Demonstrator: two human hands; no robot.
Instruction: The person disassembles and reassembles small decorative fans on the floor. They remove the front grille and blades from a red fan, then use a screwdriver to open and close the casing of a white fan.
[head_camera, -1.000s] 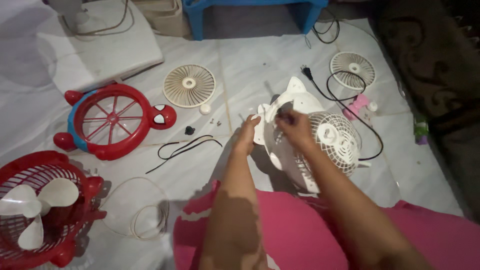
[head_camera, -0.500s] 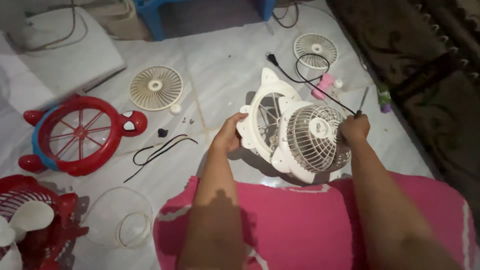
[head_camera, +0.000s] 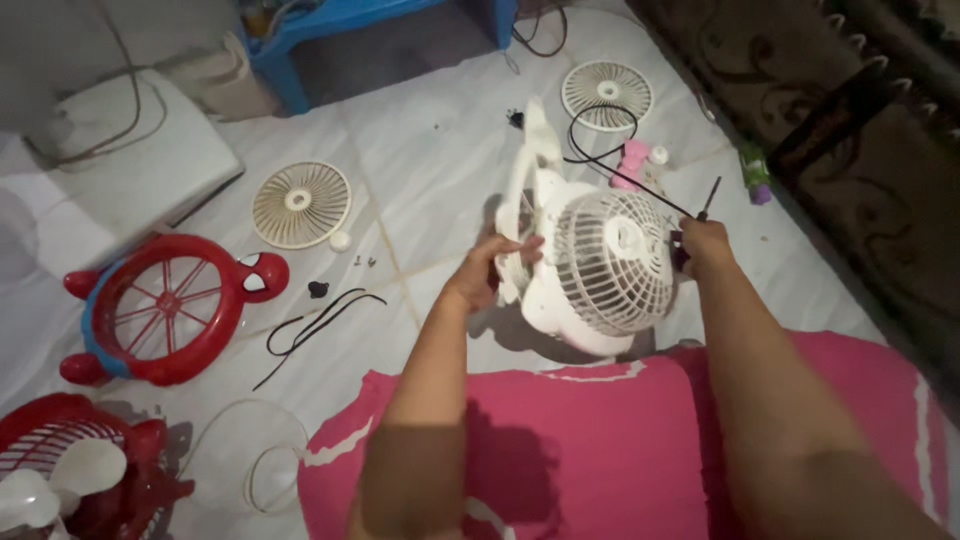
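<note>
- Above the pink lap, a white fan is held up off the white sheet, tilted, grille toward the camera; its black cord loops behind
- left hand grips the fan's rear frame, fingers curled round it
- right hand closed on a screwdriver beside the grille
- a red fan frame lies well apart, left
</note>
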